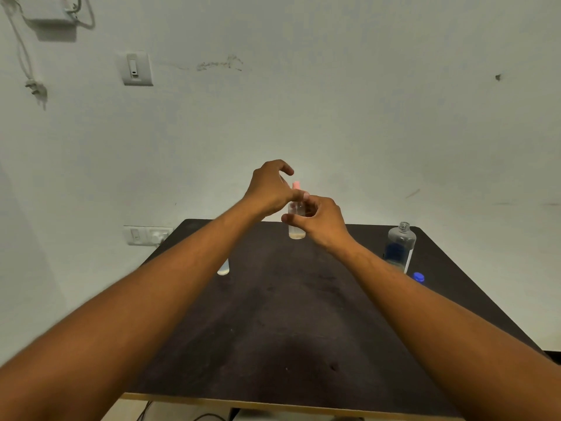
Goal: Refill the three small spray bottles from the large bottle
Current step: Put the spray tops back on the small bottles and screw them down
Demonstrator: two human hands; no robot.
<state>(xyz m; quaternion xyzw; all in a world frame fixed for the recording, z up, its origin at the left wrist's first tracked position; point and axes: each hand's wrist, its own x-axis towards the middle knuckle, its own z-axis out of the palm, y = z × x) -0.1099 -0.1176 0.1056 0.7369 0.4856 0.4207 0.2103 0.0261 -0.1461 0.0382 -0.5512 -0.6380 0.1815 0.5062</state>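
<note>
The small spray bottle [296,221] with a pink top stands near the far edge of the desk [288,314], about midway along it. The right hand [318,218] wraps its body, fingers curled round it; the left hand [270,189] pinches at the neck just under the pink top, its other fingers spread. Whether the top is going on or coming off cannot be told. A second small bottle [223,267] is mostly hidden behind the left forearm, and no third shows. The large bottle [400,246] stands uncapped near the far right corner, its blue cap [419,277] lying just beside it. So refilling looks under way, not finished.
</note>
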